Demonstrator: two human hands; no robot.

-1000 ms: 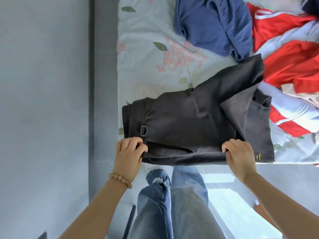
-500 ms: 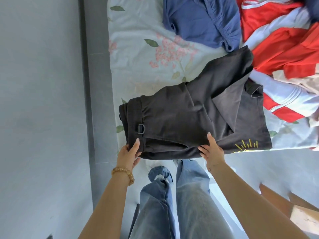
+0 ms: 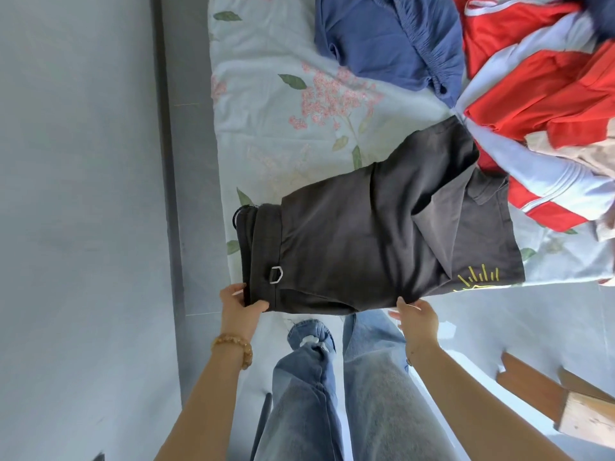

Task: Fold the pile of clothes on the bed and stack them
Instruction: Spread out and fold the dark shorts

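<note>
The black shorts [image 3: 366, 241] lay on the bed [image 3: 266, 104], long axis running from the waistband toward the red pile [image 3: 539, 94]; the left hand [image 3: 238, 307] pinched the waistband corner; the right hand [image 3: 416, 319], fingers relaxed, touched the near edge midway.

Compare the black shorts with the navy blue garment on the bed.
The black shorts lie spread flat at the bed's near edge; the navy blue garment sits bunched farther back. The left hand pinches the shorts' waistband and the right hand touches their hem; no hand touches the navy garment. The shorts carry a yellow print; the navy garment looks plain. Both rest on the floral sheet.
</note>
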